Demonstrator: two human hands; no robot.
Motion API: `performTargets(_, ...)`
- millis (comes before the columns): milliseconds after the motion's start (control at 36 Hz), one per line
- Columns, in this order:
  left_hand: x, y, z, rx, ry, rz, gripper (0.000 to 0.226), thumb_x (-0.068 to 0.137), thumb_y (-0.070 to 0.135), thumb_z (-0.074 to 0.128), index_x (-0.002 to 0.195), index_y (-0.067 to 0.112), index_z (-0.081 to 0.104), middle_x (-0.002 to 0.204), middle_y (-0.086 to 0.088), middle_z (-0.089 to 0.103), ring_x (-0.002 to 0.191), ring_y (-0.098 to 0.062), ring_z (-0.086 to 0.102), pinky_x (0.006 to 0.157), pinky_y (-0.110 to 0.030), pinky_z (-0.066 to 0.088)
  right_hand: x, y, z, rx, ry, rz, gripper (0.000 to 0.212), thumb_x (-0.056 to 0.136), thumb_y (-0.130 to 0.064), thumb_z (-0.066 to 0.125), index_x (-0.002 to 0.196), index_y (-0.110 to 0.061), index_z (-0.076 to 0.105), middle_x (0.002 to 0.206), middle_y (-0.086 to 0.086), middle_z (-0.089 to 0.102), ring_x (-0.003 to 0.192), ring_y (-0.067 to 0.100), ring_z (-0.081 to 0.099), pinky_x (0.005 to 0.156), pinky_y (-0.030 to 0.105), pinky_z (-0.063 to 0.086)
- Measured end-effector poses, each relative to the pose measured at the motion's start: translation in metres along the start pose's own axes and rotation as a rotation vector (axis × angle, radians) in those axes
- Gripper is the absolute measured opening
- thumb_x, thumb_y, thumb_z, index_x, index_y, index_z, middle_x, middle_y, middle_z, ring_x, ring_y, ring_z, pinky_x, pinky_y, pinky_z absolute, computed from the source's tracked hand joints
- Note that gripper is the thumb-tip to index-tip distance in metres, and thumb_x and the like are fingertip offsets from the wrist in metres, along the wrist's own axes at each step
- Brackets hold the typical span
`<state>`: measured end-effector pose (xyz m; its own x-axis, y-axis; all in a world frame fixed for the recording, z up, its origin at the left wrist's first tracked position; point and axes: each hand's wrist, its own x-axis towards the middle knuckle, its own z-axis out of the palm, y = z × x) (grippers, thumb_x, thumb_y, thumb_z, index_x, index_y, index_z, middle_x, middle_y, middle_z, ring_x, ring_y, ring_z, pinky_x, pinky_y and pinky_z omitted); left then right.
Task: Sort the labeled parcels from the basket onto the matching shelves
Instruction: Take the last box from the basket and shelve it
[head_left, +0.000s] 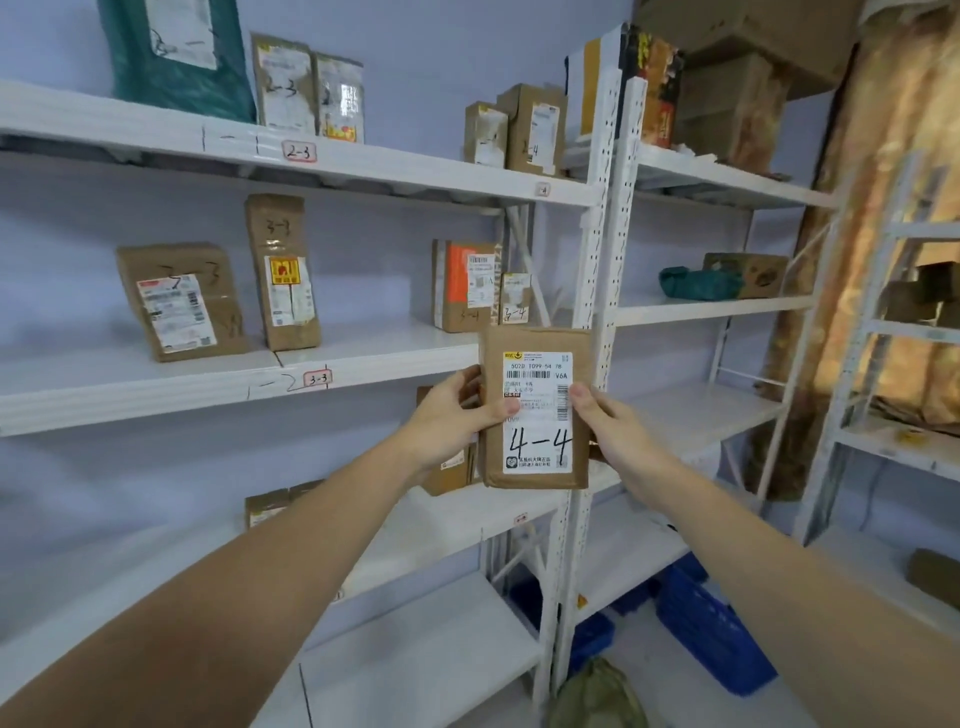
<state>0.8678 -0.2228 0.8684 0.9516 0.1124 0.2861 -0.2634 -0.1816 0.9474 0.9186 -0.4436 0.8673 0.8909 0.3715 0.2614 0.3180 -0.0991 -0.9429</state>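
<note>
I hold a flat brown parcel (535, 343) upright in front of the white shelving, its white label marked "4-4" facing me. My left hand (449, 421) grips its left edge and my right hand (613, 431) grips its right edge, thumbs on the label. Behind my left hand, a brown parcel (449, 475) stands on a lower shelf (441, 525). Above it, the shelf tagged "3-3" (317, 378) carries parcels marked 3-3 (283, 270) and 3-4 (465, 286). The top shelf tag reads "2-3" (300, 151).
White perforated uprights (605, 260) split the left rack from a right rack with a green bag (696, 283). Blue baskets (711, 629) sit on the floor at lower right. A further rack (893, 441) stands at the far right.
</note>
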Motion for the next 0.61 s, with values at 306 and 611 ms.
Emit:
performTargets(306, 0.098, -0.104, -0.035, 0.096, 0.041, -0.184, 0.094, 0.062, 0.039, 0.091, 0.143, 0.023, 0.046, 0.141, 0.005, 0.064, 0.125, -0.012, 0.064, 0.112, -0.042, 0.049, 0.123, 0.102, 0.016, -0.178, -0.182, 0.068, 0.022, 0.107, -0.042, 0.047, 0.113, -0.035, 0.067, 0.111, -0.011, 0.078, 0.109, 0.016, 0.072, 0.097, 0.040, 0.058)
performTargets(611, 0.208, -0.212, -0.084, 0.121, 0.024, -0.285, 0.095, 0.061, 0.031, 0.091, 0.144, 0.020, 0.045, 0.136, 0.004, 0.066, 0.121, -0.014, 0.067, 0.097, -0.047, 0.060, 0.262, 0.174, 0.049, -0.263, -0.288, 0.143, 0.017, 0.106, -0.028, 0.057, 0.107, -0.018, 0.070, 0.105, -0.005, 0.077, 0.097, 0.015, 0.075, 0.079, 0.036, 0.065)
